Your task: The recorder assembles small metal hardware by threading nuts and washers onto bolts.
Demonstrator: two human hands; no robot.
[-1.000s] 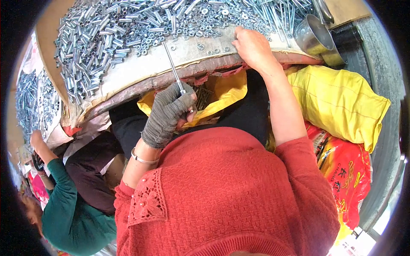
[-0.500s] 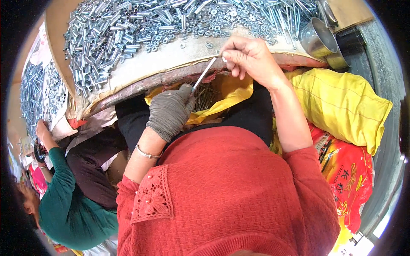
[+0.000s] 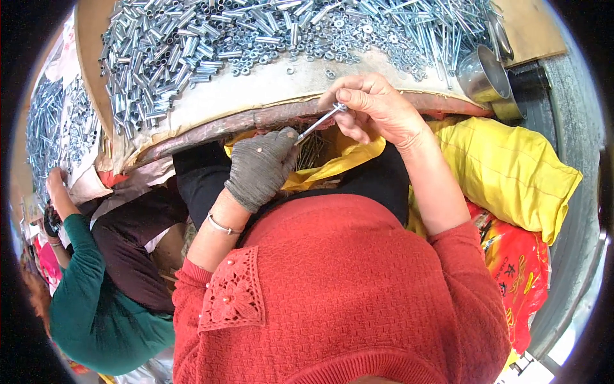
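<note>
In a grey glove, my left hand (image 3: 261, 165) is closed round a slender metal bolt (image 3: 317, 124), which slants up to the right. At its upper end sits a small metal piece (image 3: 341, 107), apparently a nut or washer. My bare right hand (image 3: 387, 114) pinches that end between thumb and fingers. Under both hands, an open yellow sack (image 3: 348, 160) lies in my lap with many thin metal pieces inside. Just beyond, loose nuts and washers (image 3: 332, 40) are spread along the cloth-covered table edge (image 3: 256, 80).
Metal sleeves (image 3: 150, 64) pile up on the left of the table, long bolts (image 3: 441, 32) on the right. A metal cup (image 3: 486, 73) stands at the right corner. A yellow sack (image 3: 511, 169) lies right of me. A co-worker in a green sleeve (image 3: 86, 246) sits at left.
My right hand has moved down slightly and now grips the bolt's upper end. A small metal piece shows there. The view has shifted a little.
</note>
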